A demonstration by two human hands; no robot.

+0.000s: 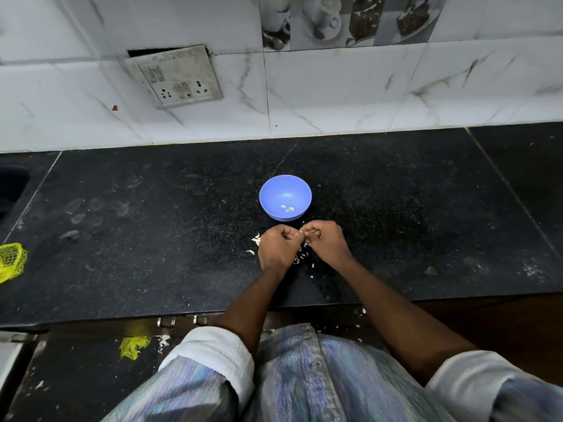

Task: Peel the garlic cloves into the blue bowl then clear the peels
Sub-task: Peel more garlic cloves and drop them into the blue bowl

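Note:
The blue bowl (269, 190) stands on the black counter, a few pale peeled cloves (288, 208) lying in its bottom. Just in front of it my left hand (278, 249) and my right hand (327, 242) meet fingertip to fingertip. Between the fingertips shows a small pale garlic clove (301, 231), pinched by both hands. White garlic peels (300, 258) lie scattered on the counter under and around my hands, partly hidden by them.
A yellow mesh bag (12, 261) lies at the counter's left edge. Another yellow scrap (132, 345) and more peels lie on the floor below. The tiled wall with a socket plate (176, 76) rises behind the counter. A sink (12, 187) opens at far left.

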